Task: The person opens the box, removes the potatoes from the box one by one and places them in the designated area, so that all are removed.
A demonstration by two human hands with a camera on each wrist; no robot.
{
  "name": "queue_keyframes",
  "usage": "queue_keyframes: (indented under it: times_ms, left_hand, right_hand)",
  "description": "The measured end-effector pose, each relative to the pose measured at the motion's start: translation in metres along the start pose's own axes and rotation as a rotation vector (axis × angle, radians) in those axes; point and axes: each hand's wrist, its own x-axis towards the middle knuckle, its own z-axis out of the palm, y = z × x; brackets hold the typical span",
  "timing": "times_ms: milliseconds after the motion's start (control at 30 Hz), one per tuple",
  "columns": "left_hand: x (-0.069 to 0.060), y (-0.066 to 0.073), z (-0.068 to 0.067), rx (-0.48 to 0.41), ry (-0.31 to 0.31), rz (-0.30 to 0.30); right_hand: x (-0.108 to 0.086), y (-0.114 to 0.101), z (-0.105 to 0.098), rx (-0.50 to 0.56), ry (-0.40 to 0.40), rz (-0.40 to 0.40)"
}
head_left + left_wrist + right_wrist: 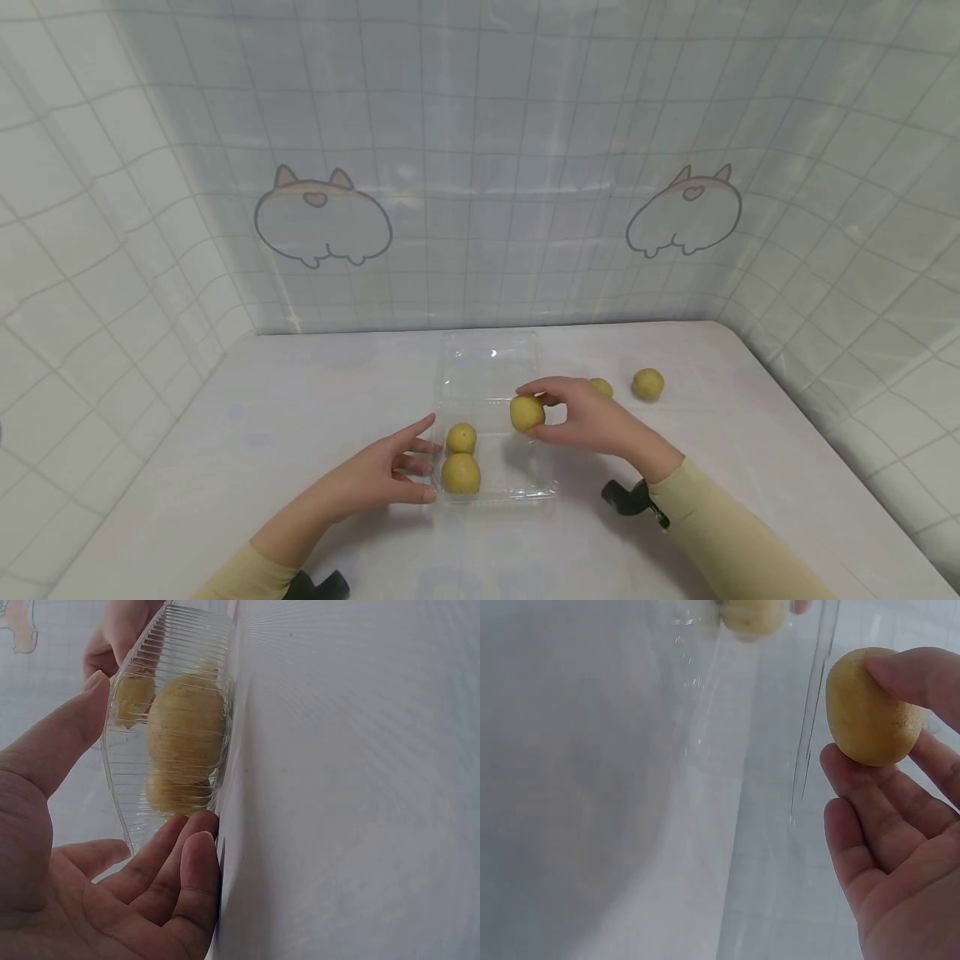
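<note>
A clear plastic clamshell box [510, 475] lies with its lid [491, 367] folded back, away from me. Two yellow round fruits, one farther [461, 437] and one nearer [461, 473], sit along its left side. My left hand [382, 475] is against the box's left wall, fingers spread and loosely bent; the left wrist view shows the thumb by the rim and fingertips low at the ribbed wall [180, 645]. Over the right part of the box, my right hand [588, 417] pinches another yellow fruit [874, 709] between thumb and fingers.
Beyond my right hand, one yellow fruit [601, 387] is partly hidden by it, and another [648, 384] lies farther right on the white tabletop [337, 383]. A grid-patterned curtain [480, 167] stands behind the table and along both sides.
</note>
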Motion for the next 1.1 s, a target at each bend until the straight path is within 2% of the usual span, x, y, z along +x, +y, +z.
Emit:
queue_keyframes:
  times_ms: [300,700,900,1100]
  left_hand:
    - [-0.002,0.002,0.0,0.008,0.0,0.006]
    - [-0.001,0.001,-0.001,0.025,0.004,0.017]
    - [0.0,0.001,-0.001,0.013,-0.005,0.01]
    - [0.0,0.002,0.0,0.02,-0.001,0.01]
  right_hand:
    - [-0.009,0.01,-0.015,-0.001,0.045,0.003]
    - [-0.023,0.023,-0.037,0.086,0.103,0.102]
    - [-0.033,0.035,-0.045,0.022,0.143,0.158]
    - [-0.041,0.043,-0.056,0.034,0.171,0.19]
